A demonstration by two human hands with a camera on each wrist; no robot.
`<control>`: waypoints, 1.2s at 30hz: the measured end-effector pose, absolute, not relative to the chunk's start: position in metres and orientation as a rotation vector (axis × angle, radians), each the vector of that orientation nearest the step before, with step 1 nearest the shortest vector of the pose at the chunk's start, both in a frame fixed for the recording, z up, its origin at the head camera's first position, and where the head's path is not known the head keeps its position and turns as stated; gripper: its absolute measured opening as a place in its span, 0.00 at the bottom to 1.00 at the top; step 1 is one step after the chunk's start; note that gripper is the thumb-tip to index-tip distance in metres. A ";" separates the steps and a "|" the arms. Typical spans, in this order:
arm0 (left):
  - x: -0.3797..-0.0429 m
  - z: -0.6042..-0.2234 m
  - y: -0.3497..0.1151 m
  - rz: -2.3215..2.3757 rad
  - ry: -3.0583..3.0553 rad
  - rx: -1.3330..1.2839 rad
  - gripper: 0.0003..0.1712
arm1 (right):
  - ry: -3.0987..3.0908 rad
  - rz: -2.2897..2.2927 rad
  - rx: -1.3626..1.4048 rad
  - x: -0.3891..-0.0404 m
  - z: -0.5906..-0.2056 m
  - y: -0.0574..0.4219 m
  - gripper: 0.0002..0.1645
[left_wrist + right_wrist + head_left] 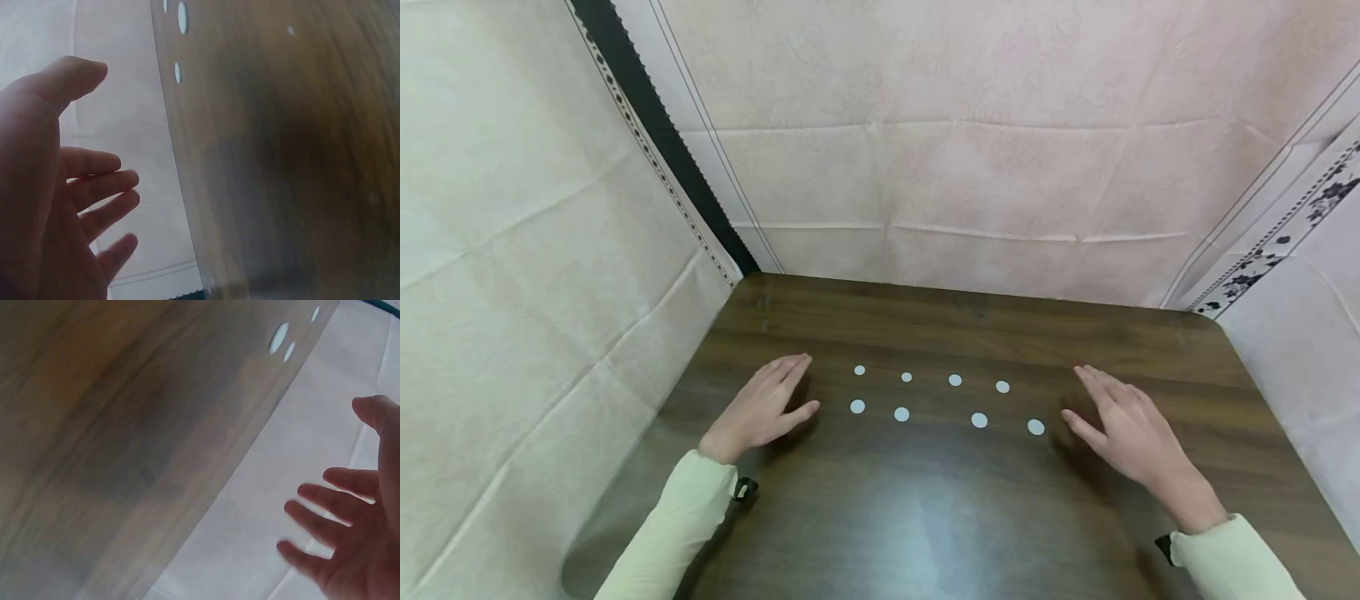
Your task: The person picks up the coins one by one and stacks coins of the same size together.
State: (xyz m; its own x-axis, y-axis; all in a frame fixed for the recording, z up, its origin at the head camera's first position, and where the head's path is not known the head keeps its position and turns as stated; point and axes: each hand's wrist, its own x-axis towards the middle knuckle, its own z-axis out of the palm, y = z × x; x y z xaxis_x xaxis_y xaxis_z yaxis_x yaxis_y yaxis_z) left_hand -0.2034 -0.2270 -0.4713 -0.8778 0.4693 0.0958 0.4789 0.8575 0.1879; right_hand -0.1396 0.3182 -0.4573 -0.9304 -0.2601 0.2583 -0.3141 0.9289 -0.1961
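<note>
Several pale round discs lie in two rows on the brown wooden table (880,483). To the left of them is my left hand (763,408), palm down, thumb apart from relaxed fingers, holding nothing. The nearest disc to it is the front-left one (857,407). My right hand (1123,429) is on the other side, thumb spread and fingers extended, also holding nothing; the front-right disc (1036,427) is closest to it. Both wrist views show the left hand (69,181) and the right hand (356,519) above the wood, with loosely bent fingers touching nothing.
Behind the table hangs a pinkish cloth (970,167) with creases. A pale cloth (512,292) borders the left side, with a dark strip (662,133) at the corner. On the right is another white cloth (1307,308) with a black floral band (1262,258).
</note>
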 end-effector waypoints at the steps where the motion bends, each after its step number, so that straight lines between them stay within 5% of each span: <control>1: -0.203 -0.471 -0.225 -0.337 -2.972 -0.778 0.46 | -2.846 0.370 0.454 -0.141 -0.456 0.313 0.43; 12: -0.206 -0.472 -0.201 -0.453 -2.965 -0.850 0.38 | -2.742 0.588 0.738 -0.174 -0.460 0.240 0.27; 36: -0.220 -0.486 -0.167 -0.567 -2.920 -1.039 0.17 | -2.905 0.638 1.137 -0.218 -0.467 0.095 0.22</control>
State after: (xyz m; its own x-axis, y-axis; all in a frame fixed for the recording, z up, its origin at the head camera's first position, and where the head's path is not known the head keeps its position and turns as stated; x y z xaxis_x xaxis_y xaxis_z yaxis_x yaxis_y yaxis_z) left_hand -0.2202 -0.1669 -0.4865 -0.7824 0.6129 0.1101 0.6096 0.7177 0.3366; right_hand -0.2183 0.0948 -0.4667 -0.7443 -0.6596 0.1045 -0.6427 0.6650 -0.3805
